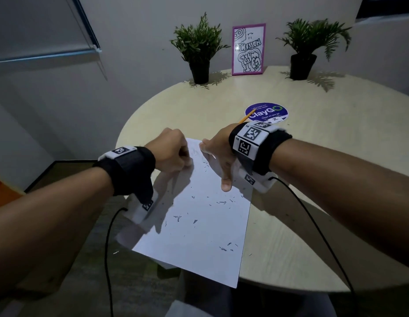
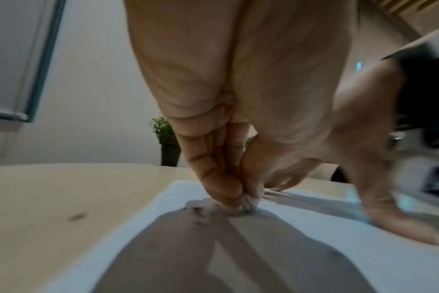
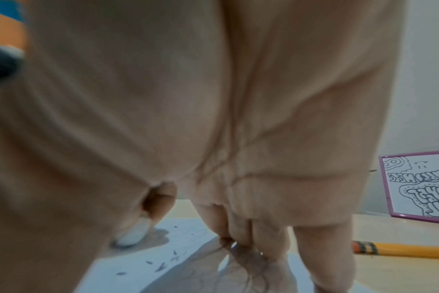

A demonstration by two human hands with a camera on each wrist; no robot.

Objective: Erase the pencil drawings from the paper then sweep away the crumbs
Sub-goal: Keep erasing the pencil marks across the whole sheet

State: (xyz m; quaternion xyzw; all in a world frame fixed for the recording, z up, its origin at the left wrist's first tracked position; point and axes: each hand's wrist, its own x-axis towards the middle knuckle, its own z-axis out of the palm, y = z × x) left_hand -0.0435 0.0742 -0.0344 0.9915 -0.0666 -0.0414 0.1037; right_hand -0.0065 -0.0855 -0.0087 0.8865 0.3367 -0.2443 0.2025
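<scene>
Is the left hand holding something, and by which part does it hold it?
The left hand pinches a small white eraser by its upper part between the fingertips, its lower end pressed on the paper.

We see a dim room with plain pale walls (image 1: 135, 42) and a round, light wooden table (image 1: 336, 156). At its far edge stand two potted plants, one left (image 1: 199, 49) and one right (image 1: 313, 44), with a purple-framed drawing (image 1: 248, 49) upright between them. A round purple sticker (image 1: 266, 111) lies on the tabletop. A roller blind (image 1: 39, 26) hangs upper left. Below, greyish carpet (image 1: 130, 282) covers the floor.
</scene>
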